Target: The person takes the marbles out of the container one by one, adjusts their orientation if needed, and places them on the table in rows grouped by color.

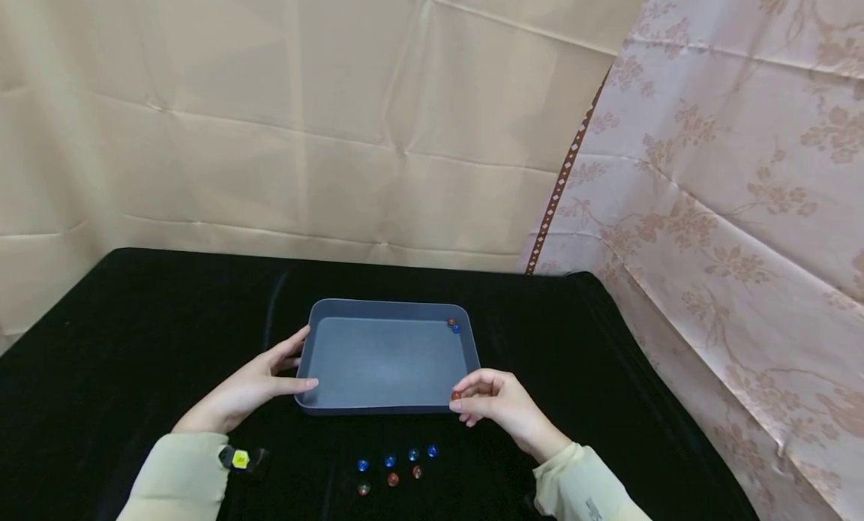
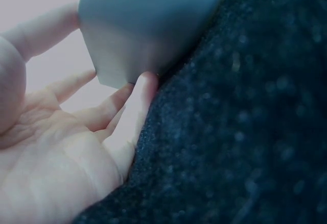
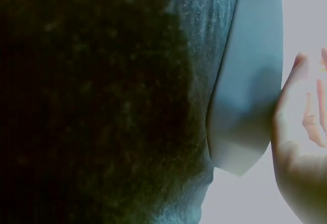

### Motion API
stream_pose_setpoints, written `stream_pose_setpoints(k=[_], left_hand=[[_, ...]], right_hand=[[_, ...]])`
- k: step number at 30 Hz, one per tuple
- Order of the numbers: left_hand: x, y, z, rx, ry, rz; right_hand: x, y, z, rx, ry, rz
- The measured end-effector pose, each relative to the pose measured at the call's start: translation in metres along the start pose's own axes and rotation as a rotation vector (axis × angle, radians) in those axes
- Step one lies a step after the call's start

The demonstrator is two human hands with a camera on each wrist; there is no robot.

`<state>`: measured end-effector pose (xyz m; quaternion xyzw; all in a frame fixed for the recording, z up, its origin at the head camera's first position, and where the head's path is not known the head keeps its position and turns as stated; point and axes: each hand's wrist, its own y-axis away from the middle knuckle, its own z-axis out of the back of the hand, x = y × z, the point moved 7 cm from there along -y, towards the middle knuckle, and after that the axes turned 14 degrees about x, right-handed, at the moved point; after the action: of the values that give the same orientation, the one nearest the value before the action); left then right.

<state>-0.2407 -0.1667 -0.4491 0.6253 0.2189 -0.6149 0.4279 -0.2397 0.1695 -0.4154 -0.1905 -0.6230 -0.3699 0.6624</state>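
Note:
A shallow blue-grey tray (image 1: pixel 385 360) lies on the black cloth. My left hand (image 1: pixel 259 382) grips its left side, thumb over the rim and fingers against the outer wall; the left wrist view shows those fingertips (image 2: pixel 148 78) touching the wall. Between thumb and fingertips, my right hand (image 1: pixel 496 405) pinches a red marble (image 1: pixel 456 395) at the tray's front right corner. In the right wrist view the hand (image 3: pixel 301 147) is partly cut off and the marble does not show. A reddish-brown marble (image 1: pixel 451 322) and a blue marble (image 1: pixel 455 328) sit in the tray's far right corner.
Before the tray, several loose marbles lie in two rough rows: blue ones such as this blue marble (image 1: pixel 390 461) behind, reddish ones such as this red marble (image 1: pixel 393 479) in front. A cream curtain (image 1: pixel 337 131) hangs behind the table, a floral curtain (image 1: pixel 729 206) to the right.

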Motion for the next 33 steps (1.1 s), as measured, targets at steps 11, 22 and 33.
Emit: stream_pose_setpoints(k=[11,22,33], left_hand=[[0.001,0.000,0.000,-0.004,0.001,-0.003],[0.000,0.000,0.000,-0.009,-0.004,-0.001],[0.001,0.000,0.000,-0.010,-0.001,0.007]], right_hand=[[-0.001,0.008,-0.016,0.086,0.017,-0.014],[-0.003,0.012,-0.028,0.189,0.007,-0.040],[-0.012,0.013,-0.037,0.237,0.053,-0.085]])
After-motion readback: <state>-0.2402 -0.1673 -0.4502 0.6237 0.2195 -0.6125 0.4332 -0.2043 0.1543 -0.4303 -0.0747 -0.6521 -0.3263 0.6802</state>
